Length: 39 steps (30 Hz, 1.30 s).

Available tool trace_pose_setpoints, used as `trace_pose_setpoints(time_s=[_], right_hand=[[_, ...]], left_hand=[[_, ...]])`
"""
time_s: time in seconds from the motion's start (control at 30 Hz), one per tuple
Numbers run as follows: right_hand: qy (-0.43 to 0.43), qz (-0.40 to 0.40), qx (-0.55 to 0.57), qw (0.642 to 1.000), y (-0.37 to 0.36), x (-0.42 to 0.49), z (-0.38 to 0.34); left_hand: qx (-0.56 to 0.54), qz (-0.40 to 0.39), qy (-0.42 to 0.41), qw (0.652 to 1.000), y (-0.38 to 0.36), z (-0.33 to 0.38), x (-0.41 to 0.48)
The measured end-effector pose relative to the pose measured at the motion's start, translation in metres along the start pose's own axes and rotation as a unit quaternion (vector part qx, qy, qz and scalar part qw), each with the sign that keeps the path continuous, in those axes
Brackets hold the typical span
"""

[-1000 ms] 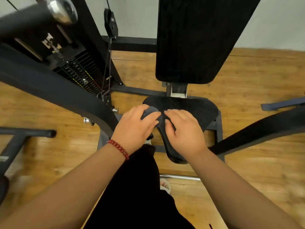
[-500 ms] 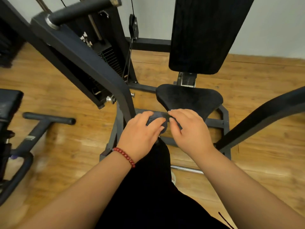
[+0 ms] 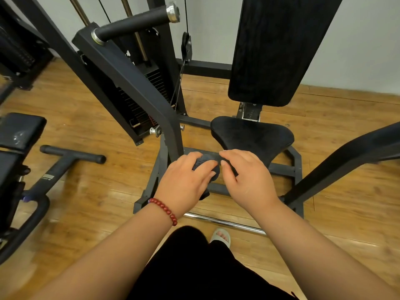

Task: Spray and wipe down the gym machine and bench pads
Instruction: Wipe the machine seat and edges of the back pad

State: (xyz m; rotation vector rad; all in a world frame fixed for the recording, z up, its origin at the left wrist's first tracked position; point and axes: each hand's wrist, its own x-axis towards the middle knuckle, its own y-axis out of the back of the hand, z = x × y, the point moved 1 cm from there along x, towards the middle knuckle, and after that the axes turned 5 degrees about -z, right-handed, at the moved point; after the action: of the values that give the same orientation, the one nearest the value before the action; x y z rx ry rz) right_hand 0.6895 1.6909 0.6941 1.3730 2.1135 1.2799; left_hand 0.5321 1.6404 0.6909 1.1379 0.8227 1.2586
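Note:
A dark grey cloth is bunched between my two hands, in front of the gym machine. My left hand, with a red bead bracelet at the wrist, grips the cloth from the left. My right hand pinches its other end with thumb and fingers. Both hands are held above the machine's base frame, just in front of the black seat pad. The tall black back pad rises behind the seat. No spray bottle is in view.
The machine's left arm with a foam-grip handle slants down just left of my hands. Its right arm crosses at the right. A weight stack stands behind. Another bench and its floor foot lie at left on the wooden floor.
My view has pulled back and up from the seat. Both hands, still holding the cloth, have come off the seat pad and are now in front of it.

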Motion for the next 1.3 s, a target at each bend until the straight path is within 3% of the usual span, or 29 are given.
trace_pose_setpoints(time_s=[0.8, 1.03, 1.3], right_hand=[[-0.002, 0.032, 0.001, 0.999, -0.027, -0.091, -0.135], [0.029, 0.014, 0.023, 0.999, -0.035, -0.092, -0.164], [0.087, -0.043, 0.047, 0.994, -0.052, -0.097, -0.168]], left_hand=[[0.001, 0.027, 0.01, 1.0, 0.059, -0.022, -0.154], [-0.001, 0.071, 0.049, 0.996, 0.073, -0.026, -0.183], [0.016, 0.061, 0.152, 0.986, 0.067, -0.026, -0.22]])
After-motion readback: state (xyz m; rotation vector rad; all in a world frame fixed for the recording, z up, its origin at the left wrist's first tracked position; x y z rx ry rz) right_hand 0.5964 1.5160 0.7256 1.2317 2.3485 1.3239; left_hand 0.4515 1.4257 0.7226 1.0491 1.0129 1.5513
